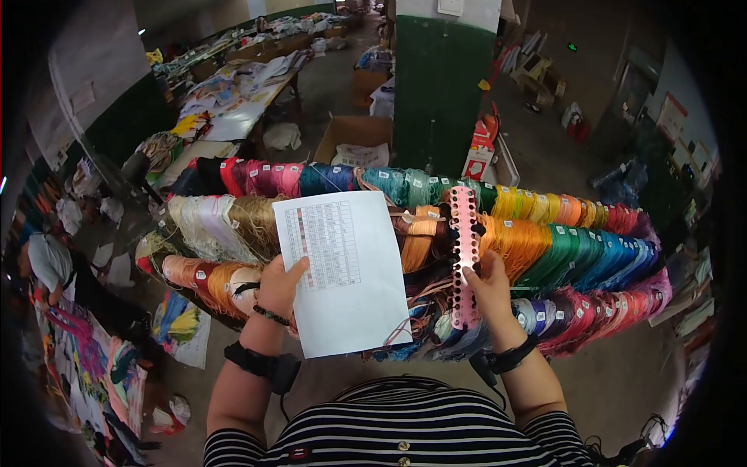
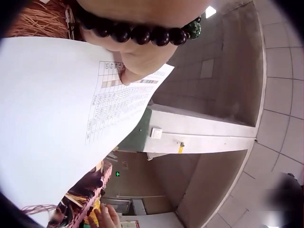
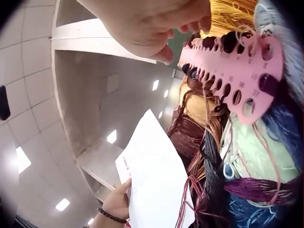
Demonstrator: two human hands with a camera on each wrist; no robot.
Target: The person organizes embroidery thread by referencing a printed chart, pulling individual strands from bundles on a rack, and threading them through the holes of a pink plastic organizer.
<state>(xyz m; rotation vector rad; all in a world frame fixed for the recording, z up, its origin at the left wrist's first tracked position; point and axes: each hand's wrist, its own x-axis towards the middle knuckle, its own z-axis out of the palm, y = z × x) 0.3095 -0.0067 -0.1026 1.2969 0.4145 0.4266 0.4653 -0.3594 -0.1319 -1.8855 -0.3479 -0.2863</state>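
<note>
My left hand (image 1: pixel 282 289) grips a white sheet of paper (image 1: pixel 354 311), its thumb over the front beside a printed table with a column of small colour swatches. The fingers behind the sheet are hidden. Over the racked thread, a long pink thread card (image 1: pixel 465 292) stands upright in the head view, with round holes along both edges and dark thread tied through some. My right hand (image 1: pixel 492 292) is beside it, fingers loosely bent; its thumb overlaps the card in the head view, but in the right wrist view the thumb (image 3: pixel 164 54) appears off the card's face.
Three rows of thread hanks, including yellow hanks (image 1: pixel 517 204) and green hanks (image 1: pixel 552 253), stretch across in front of me with small white labels. Behind stand a cardboard box (image 1: pixel 331 140), a green and white pillar (image 1: pixel 443 93) and a cluttered table (image 1: pixel 257 109). Another person (image 1: pixel 50 261) is at left.
</note>
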